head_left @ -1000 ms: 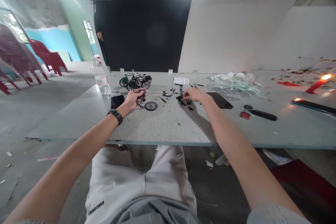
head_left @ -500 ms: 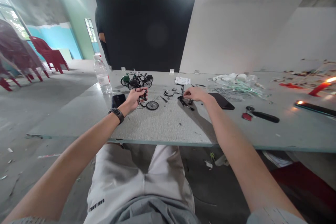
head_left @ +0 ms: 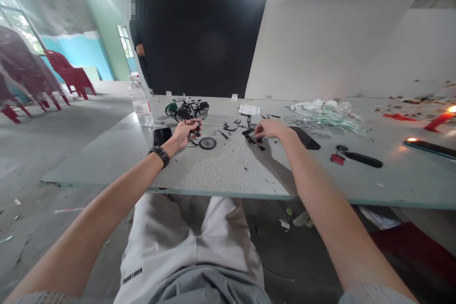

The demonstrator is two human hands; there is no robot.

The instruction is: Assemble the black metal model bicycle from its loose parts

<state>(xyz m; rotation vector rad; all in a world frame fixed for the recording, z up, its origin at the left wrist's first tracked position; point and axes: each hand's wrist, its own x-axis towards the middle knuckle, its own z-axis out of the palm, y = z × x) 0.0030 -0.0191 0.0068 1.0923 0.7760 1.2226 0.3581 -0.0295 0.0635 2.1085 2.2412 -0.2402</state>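
Note:
My left hand (head_left: 184, 133) is closed around a small black model bicycle frame (head_left: 194, 133), held just above the grey table (head_left: 228, 166). A loose black wheel (head_left: 207, 143) lies on the table right beside it. My right hand (head_left: 270, 128) hovers over a scatter of small black parts (head_left: 251, 136), its fingers pinched together; I cannot make out what is in them. Two finished model bicycles (head_left: 187, 109), one green and one black, stand behind my left hand.
A water bottle (head_left: 141, 102) stands at the left. Two dark phones (head_left: 161, 135) (head_left: 304, 137) lie flat on the table. A black tool and red piece (head_left: 358, 157), plastic bags (head_left: 322, 113) and a lit red candle (head_left: 440, 118) lie to the right. A person (head_left: 140, 33) stands behind the table.
My right hand has lifted slightly off the small parts and shifted right. My left hand keeps hold of the frame. The view has drifted a little.

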